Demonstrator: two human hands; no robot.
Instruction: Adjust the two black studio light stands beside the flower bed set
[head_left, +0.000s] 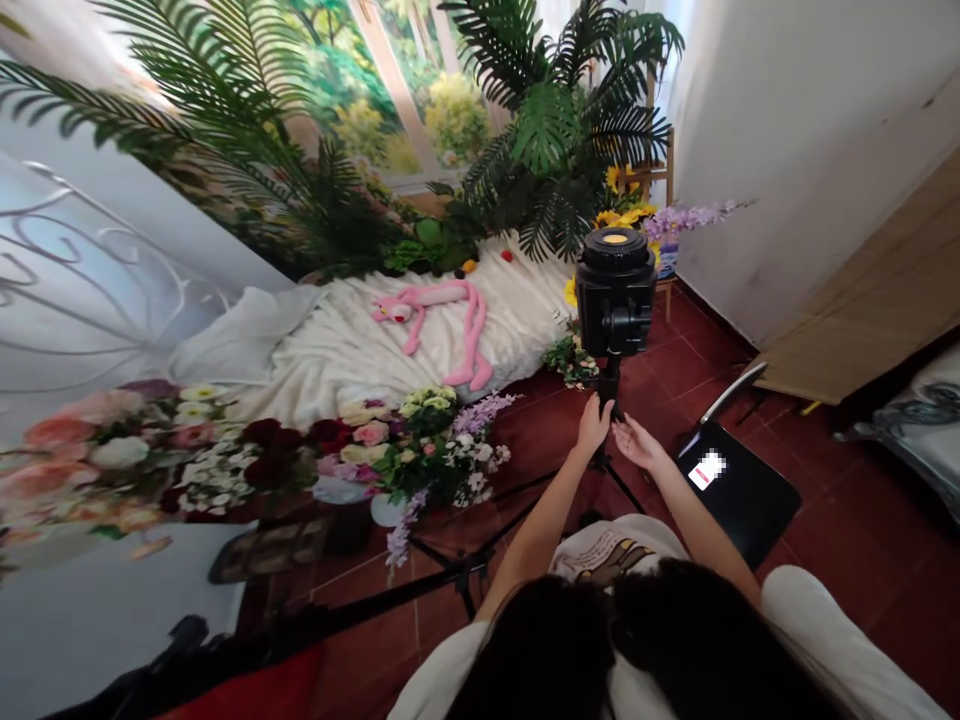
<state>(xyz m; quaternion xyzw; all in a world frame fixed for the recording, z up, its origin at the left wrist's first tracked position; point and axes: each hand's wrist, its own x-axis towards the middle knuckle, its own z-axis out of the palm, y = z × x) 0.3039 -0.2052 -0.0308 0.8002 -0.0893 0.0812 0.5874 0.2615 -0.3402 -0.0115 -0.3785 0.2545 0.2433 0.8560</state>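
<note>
A black studio light (pixel 615 300) stands upright on a black light stand (pixel 612 385) in front of me. My left hand (pixel 593 427) is closed around the stand's pole, just below the lamp head. To the right of the pole is my right hand (pixel 636 441), palm turned up and fingers loosely apart. Its fingertips are close to the pole; whether they touch it I cannot tell. The stand's legs spread over the floor beneath my hands.
A pink plush toy (pixel 435 300) lies on a white draped cloth (pixel 330 345). Artificial flowers (pixel 420 440) line the front left. A black chair (pixel 742 495) with a phone (pixel 705 470) on it is at right. Another stand (pixel 450 572) crosses the lower left. Palm leaves (pixel 555 120) rise behind.
</note>
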